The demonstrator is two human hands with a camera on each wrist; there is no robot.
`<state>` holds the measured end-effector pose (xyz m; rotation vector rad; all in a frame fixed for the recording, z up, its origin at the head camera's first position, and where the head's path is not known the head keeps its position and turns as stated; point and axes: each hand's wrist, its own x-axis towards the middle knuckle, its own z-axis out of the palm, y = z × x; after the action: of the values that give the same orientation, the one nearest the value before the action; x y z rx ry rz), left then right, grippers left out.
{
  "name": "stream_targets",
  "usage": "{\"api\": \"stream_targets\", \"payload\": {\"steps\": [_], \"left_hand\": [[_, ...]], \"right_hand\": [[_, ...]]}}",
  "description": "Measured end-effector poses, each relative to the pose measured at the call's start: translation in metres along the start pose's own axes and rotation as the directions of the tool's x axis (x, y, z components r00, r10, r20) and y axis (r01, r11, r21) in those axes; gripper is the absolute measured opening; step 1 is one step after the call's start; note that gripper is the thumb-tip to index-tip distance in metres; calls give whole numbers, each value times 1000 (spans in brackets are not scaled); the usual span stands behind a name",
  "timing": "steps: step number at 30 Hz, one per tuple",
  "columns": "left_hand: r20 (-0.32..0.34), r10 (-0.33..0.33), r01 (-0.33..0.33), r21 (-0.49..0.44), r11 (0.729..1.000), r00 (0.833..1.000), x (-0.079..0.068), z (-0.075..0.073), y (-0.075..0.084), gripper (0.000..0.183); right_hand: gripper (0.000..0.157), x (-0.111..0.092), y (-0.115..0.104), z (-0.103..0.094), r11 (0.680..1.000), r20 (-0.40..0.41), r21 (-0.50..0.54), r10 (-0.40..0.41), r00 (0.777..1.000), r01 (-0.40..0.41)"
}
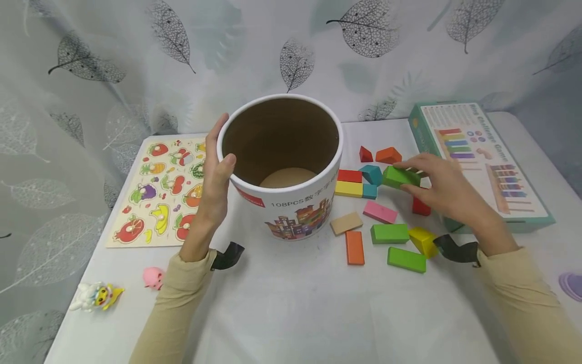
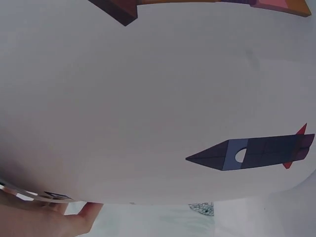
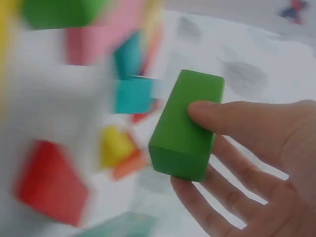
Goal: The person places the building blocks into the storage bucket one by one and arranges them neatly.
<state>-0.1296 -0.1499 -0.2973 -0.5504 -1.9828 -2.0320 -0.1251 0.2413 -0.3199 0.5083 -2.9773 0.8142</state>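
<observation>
A large white bucket (image 1: 254, 207) with printed blocks and lettering stands at the middle, its brown inside visible. My left hand (image 1: 214, 187) holds it by the left side, the thumb at the rim; the left wrist view is mostly the bucket's wall (image 2: 123, 108). On the right, my right hand (image 1: 443, 187) pinches a green block (image 3: 185, 126) between thumb and fingers, above the other blocks. Around it lie a blue block (image 1: 373, 175), a red block (image 1: 421, 206), a pink block (image 1: 380, 212), a yellow block (image 1: 423, 241) and a green block (image 1: 390, 233).
A fruit puzzle board (image 1: 152, 202) lies behind my left arm. A pink pig toy (image 1: 153, 278) and small figures (image 1: 102, 296) are at the front left. A game box (image 1: 495, 167) lies behind the right hand, and a purple item (image 1: 570, 285) sits at the right edge.
</observation>
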Motion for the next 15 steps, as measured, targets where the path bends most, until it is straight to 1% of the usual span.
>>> {"api": "stream_targets", "payload": {"steps": [2, 4, 5, 7, 10, 12, 15], "left_hand": [[-5, 2, -2, -5, 1000, 1000, 0, 1, 0, 78], [-7, 1, -1, -1, 1000, 1000, -1, 1, -1, 78], [-6, 0, 0, 0, 1000, 1000, -1, 1, -1, 77], [-6, -2, 2, 5, 1000, 1000, -1, 1, -2, 77], [-6, 4, -3, 10, 1000, 1000, -1, 0, -2, 76], [-7, 6, -6, 13, 1000, 1000, -1, 0, -3, 76], [-4, 5, -5, 13, 1000, 1000, 0, -1, -4, 76]], "right_hand": [[54, 2, -9, -13, 1000, -61, 0, -1, 998, 1], [57, 5, -21, -27, 999, -135, -8, -34, 990, 33], [58, 7, -28, -35, 998, -177, -10, -57, 983, 56], [59, 12, -44, -47, 994, -261, -14, -109, 959, 110], [61, 21, -72, -59, 973, -366, 22, -206, 908, 229], [61, 28, -92, -62, 950, -404, 54, -260, 877, 307], [57, 40, -119, -58, 903, -409, 108, -341, 847, 416]]}}
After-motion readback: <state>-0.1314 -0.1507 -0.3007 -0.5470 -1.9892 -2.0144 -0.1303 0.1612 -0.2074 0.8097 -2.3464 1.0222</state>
